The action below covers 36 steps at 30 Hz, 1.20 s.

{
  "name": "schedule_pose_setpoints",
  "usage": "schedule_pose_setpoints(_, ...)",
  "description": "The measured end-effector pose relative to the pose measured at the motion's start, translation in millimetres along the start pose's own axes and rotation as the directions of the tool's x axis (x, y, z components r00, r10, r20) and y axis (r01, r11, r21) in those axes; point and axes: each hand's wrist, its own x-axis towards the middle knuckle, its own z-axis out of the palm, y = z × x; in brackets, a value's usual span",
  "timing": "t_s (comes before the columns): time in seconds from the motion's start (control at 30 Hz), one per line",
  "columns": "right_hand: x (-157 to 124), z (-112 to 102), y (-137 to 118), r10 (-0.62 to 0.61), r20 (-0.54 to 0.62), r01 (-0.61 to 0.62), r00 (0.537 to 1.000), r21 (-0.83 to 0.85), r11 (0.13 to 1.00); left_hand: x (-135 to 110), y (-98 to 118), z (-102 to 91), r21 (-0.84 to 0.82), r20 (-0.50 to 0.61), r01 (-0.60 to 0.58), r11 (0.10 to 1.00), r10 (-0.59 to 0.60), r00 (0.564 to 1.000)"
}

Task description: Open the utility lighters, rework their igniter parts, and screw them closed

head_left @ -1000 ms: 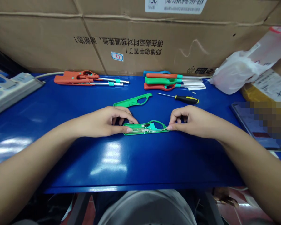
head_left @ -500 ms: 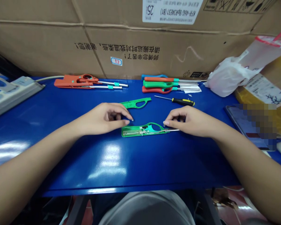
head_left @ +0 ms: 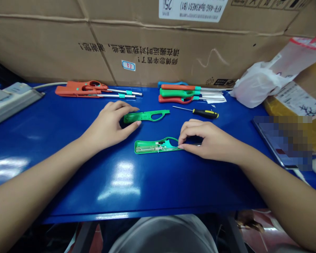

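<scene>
My left hand (head_left: 112, 120) has its thumb and fingers apart around the left end of an empty green lighter casing half (head_left: 154, 116), which lies on the blue table; whether the fingertips touch it is hard to tell. Nearer to me lies an opened green lighter half (head_left: 146, 147), with a clear fuel tank, a teal trigger and thin white wires inside. At this lighter's right end my right hand (head_left: 200, 138) pinches where the metal tube joins the handle. The hand covers most of the tube.
Behind the hands lie a yellow-black screwdriver (head_left: 205, 113), orange lighters (head_left: 80, 89) and a stack of coloured lighters (head_left: 176, 93). A power strip (head_left: 14, 102) stands left. A phone (head_left: 276, 140) and a bagged drink cup (head_left: 258, 84) are right. A large cardboard box (head_left: 137, 38) closes off the back.
My left hand has moved left and back, from beside the opened lighter to around the empty casing half. My right hand has come slightly left onto the tube end of the lighter.
</scene>
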Motion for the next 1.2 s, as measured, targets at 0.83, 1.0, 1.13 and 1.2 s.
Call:
schedule_pose_setpoints(0.83, -0.4, -1.6, -0.2, 0.048, 0.038, -0.050, 0.998, 0.045, 0.998, -21.5, 50.6, -4.0, -0.064, 0.228, -0.571, 0.818, 0.569, 0.790)
schedule_pose_setpoints(1.0, 0.7, 1.7, -0.4, 0.115, 0.026, -0.117, 0.993, 0.087, 0.989, -21.8, 51.8, -1.0, -0.047, 0.227, -0.587, 0.808, 0.581, 0.782)
schedule_pose_setpoints(1.13, 0.9, 3.3, 0.6, 0.129, 0.020, -0.130, 0.991, 0.097, 0.987, -21.1, 52.3, 1.4, -0.030, 0.204, -0.585, 0.810, 0.578, 0.790)
schedule_pose_setpoints(1.2, 0.5, 1.2, 1.8, 0.129, 0.018, -0.130, 0.991, 0.109, 0.985, -21.1, 52.3, 1.5, -0.026, 0.203, -0.581, 0.814, 0.573, 0.794)
